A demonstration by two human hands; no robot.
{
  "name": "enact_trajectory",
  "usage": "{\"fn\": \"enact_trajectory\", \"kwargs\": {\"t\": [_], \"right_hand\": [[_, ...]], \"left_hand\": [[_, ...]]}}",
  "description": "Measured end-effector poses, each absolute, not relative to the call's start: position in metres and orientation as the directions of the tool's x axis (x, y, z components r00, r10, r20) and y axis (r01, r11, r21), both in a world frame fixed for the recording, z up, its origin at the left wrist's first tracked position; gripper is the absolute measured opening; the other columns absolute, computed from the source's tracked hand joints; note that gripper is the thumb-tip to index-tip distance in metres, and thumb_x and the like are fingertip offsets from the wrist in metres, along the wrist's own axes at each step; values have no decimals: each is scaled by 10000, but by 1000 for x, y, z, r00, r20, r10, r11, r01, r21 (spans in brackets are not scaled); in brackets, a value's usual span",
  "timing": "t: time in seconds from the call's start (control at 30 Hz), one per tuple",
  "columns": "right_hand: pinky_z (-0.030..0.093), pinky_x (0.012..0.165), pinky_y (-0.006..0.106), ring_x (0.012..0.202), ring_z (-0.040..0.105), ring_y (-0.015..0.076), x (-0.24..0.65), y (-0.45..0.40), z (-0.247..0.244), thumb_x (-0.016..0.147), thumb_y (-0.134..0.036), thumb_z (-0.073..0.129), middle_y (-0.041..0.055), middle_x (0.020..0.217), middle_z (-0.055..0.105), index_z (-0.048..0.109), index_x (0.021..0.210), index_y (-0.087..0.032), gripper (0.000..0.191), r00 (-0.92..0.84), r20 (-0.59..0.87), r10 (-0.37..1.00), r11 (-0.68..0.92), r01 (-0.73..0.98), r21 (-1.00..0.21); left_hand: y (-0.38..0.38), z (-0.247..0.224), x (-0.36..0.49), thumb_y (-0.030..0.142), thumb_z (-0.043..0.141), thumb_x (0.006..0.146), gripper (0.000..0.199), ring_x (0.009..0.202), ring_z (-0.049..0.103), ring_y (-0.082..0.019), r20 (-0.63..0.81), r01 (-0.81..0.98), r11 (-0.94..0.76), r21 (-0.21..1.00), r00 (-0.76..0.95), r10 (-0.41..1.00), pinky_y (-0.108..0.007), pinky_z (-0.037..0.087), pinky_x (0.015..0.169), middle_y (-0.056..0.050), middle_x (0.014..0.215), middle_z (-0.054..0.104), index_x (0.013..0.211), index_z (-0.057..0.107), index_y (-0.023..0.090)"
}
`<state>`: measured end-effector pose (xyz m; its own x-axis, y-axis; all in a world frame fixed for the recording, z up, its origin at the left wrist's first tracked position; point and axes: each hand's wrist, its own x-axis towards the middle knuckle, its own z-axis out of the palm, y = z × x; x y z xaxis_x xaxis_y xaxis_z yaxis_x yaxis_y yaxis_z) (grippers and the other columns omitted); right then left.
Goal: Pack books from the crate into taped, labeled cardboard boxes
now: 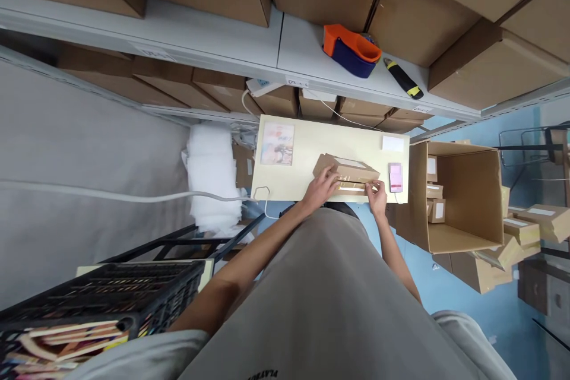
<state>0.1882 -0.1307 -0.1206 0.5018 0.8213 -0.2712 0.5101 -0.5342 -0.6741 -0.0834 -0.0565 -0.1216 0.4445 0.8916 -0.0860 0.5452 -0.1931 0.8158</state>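
A small brown cardboard box (356, 171) with a white label on top lies on the pale yellow table (307, 130), near its front edge. Shiny tape and a white strip show on its near side. At the box's left end is my left hand (321, 188), its fingers bent over the near edge. My right hand (377, 195) pinches the near right corner with thumb and fingertips. To the right of the box lies a phone (395, 177) with a pink screen and a cable.
An orange and blue tape dispenser (351, 50) and a black-yellow cutter (403, 78) lie on the shelf above. At right stands a large open carton (474, 196) holding small boxes. A black crate (164, 291) is at lower left, white wrapping (211, 172) left of the table.
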Motion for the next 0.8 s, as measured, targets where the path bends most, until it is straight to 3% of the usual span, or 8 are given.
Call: {"fn": "enact_trajectory", "kwargs": {"t": [0.13,0.27,0.37,0.5,0.63,0.8], "right_hand": [[673,919,448,1005,817,289,179,-131,-119,972,-763,552,194,1374,798,629,1297,-224,635,424,-317,849,-514,517,-685],[669,973,460,1012,800,278,164,-94,-115,1054,-598,527,190,1580,699,613,1485,-221,579,286,-297,911,-412,655,-633],[652,1032,523,1041,800,318,159,-62,-114,1087,-483,489,188,1607,684,575,1581,-214,569,253,-303,919,-384,754,-533],[632,1081,574,1113,804,376,164,-38,-114,1089,-456,524,199,1586,715,481,1720,-202,681,225,-327,918,-369,787,-495],[632,1085,524,1052,818,345,169,-39,-115,1101,-455,560,212,1575,725,544,1703,-173,665,186,-342,921,-345,798,-495],[638,1031,448,1072,828,321,165,-50,-115,1134,-433,543,231,1479,759,603,1653,-142,598,139,-364,921,-304,841,-447]], "left_hand": [[-53,-136,-103,354,549,1144,267,1471,662,-305,-123,542,-105,833,367,922,-453,585,1194,-131,1637,613,1356,686,266],[-29,-150,-121,392,554,1138,307,1174,753,-276,-256,555,74,829,258,932,-428,590,1097,-123,1478,718,1402,636,259],[-13,-155,-123,430,561,1125,314,1075,738,-252,-274,532,121,838,218,937,-394,581,1034,-105,1439,737,1382,630,262],[-2,-156,-118,416,568,1103,291,1111,732,-257,-278,508,161,846,162,947,-397,574,1030,-92,1408,759,1348,627,272],[0,-159,-116,433,594,1082,281,1169,738,-259,-279,480,194,855,110,954,-392,580,1043,-90,1410,767,1311,637,277],[-1,-158,-119,453,606,1069,293,1049,760,-254,-294,482,234,845,52,954,-386,590,989,-83,1371,794,1293,650,269]]}}
